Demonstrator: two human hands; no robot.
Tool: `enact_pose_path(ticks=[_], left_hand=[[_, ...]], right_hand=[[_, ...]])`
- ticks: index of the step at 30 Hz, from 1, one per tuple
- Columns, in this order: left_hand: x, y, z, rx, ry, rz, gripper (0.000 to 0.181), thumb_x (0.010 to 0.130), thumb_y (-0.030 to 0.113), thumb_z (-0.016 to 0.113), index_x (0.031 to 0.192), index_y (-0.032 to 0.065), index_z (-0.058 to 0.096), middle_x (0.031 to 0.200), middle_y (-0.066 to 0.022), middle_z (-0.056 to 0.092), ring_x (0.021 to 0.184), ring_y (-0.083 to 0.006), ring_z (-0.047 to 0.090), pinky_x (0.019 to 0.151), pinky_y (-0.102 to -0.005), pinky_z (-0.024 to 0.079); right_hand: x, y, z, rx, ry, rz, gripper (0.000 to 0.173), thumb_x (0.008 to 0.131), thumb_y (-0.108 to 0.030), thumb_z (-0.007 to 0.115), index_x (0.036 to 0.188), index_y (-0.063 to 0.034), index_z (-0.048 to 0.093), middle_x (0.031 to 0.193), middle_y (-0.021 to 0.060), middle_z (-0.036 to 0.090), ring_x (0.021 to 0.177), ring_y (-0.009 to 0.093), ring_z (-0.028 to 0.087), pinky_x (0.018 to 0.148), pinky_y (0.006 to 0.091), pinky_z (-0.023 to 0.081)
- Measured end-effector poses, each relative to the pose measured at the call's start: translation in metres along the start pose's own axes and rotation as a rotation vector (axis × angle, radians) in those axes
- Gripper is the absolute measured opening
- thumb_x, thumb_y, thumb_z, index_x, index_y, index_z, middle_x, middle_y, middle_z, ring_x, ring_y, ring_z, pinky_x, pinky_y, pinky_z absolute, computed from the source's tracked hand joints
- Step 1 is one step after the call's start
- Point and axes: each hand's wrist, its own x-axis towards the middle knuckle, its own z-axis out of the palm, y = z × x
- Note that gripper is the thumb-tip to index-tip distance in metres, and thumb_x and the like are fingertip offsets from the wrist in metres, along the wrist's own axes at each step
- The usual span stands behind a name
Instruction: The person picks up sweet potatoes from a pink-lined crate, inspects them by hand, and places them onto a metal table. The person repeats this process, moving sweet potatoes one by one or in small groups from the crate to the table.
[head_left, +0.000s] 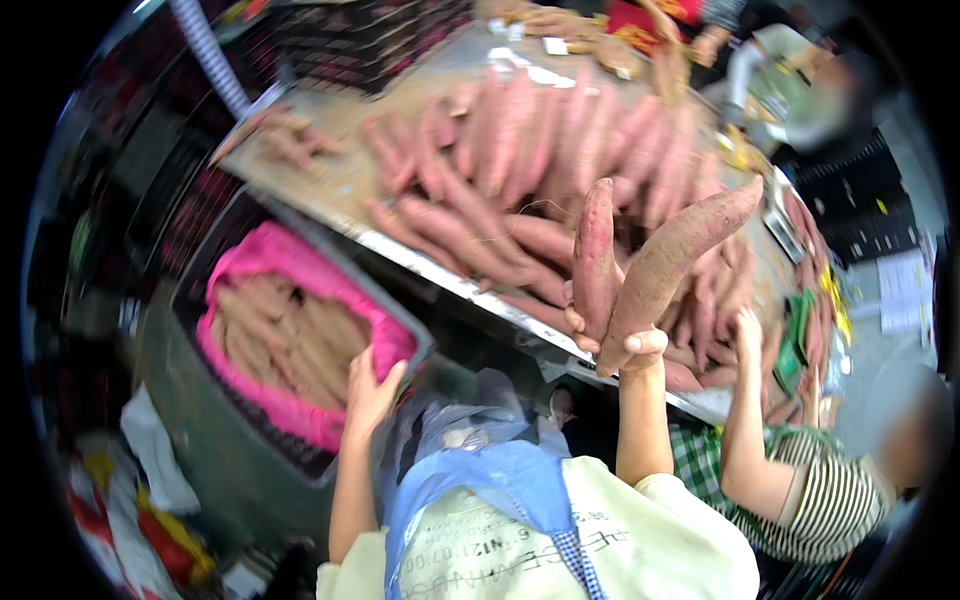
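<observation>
My right hand (637, 349) holds two sweet potatoes side by side above the table's near edge. One is a short, upright reddish sweet potato (595, 259). The other is a long, curved sweet potato (679, 259) with soil on its skin, leaning to the right. At the near right corner of a dark plastic crate (307, 236), my left hand (369, 394) rests with thumb and fingers apart by the pink liner (262, 240). Brownish sweet potatoes (277, 337) lie lengthwise inside that liner. Behind my right hand, a large heap of sweet potatoes (517, 150) covers much of the table (330, 176), partly blurred.
Small thin sweet potatoes (289, 139) lie at the table's left corner. Stacked dark crates (345, 37) stand behind. A co-worker in a striped sleeve (829, 499) reaches into the heap on my right. Other people work at the far side. A green object (796, 341) lies at right.
</observation>
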Motion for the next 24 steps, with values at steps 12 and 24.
enact_pose_path(ticks=[12, 24], left_hand=[[-0.012, 0.002, 0.016, 0.118, 0.066, 0.115, 0.039, 0.087, 0.025, 0.060, 0.112, -0.0036, 0.053, 0.107, -0.0205, 0.057, 0.099, -0.0356, 0.054, 0.086, -0.0394, 0.041], [-0.008, 0.005, 0.017, 0.069, 0.089, 0.006, 0.028, 0.092, 0.026, 0.053, 0.097, -0.0016, 0.057, 0.083, -0.0180, 0.060, 0.077, -0.0308, 0.057, 0.073, -0.0365, 0.044]], right_hand=[[-0.112, -0.158, -0.124, -0.928, 0.903, -0.422, 0.084, 0.064, -0.006, 0.062, 0.139, 0.0005, 0.024, 0.107, 0.0121, 0.054, 0.084, 0.016, 0.054, 0.073, 0.0268, 0.046], [-0.124, -0.166, -0.204, -1.651, 1.728, 0.320, 0.101, 0.068, -0.038, 0.070, 0.146, -0.0079, 0.013, 0.134, 0.0355, 0.030, 0.121, 0.044, 0.041, 0.101, 0.0451, 0.035]])
